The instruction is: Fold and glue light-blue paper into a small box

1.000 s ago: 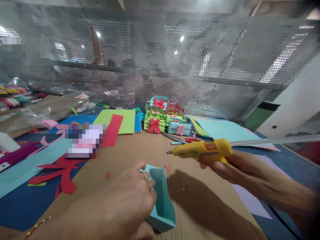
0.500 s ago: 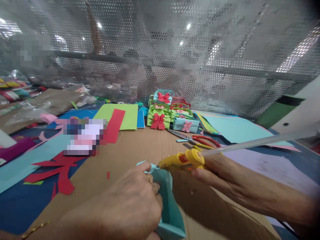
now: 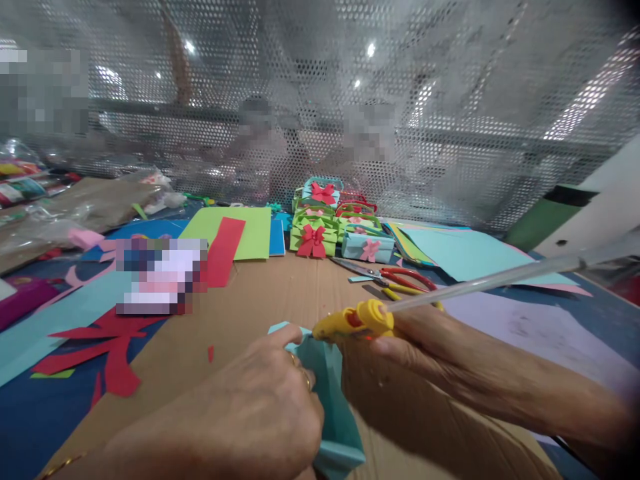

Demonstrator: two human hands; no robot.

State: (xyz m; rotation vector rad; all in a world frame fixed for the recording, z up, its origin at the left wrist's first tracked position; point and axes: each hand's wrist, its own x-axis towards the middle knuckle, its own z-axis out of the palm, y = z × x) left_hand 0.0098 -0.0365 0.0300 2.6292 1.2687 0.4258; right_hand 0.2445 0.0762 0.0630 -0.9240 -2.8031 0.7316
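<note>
A light blue folded paper box (image 3: 334,400) stands in front of me, its inside facing up. My left hand (image 3: 273,400) grips its left side, the index finger bent over the top flap; the thumb is mostly hidden. In my right hand (image 3: 420,343) is a yellow hot glue gun (image 3: 355,320) with a long clear glue stick out of its back. The gun's nozzle touches or nearly touches the box's far edge, close to my left fingertip. Small red-handled scissors (image 3: 385,273) lie beyond the gun.
Finished paper bags with bows (image 3: 320,223) are stacked at the back by a perforated metal screen (image 3: 300,87). Cut red paper (image 3: 107,347), a pixelated object (image 3: 163,277) and green sheets (image 3: 255,233) lie left. Blue sheets (image 3: 480,253) lie right. Cardboard (image 3: 240,307) covers the middle.
The view has shifted slightly, so most things sit a little further left. The glue gun's nozzle stays at the box's far edge, and both hands keep their holds.
</note>
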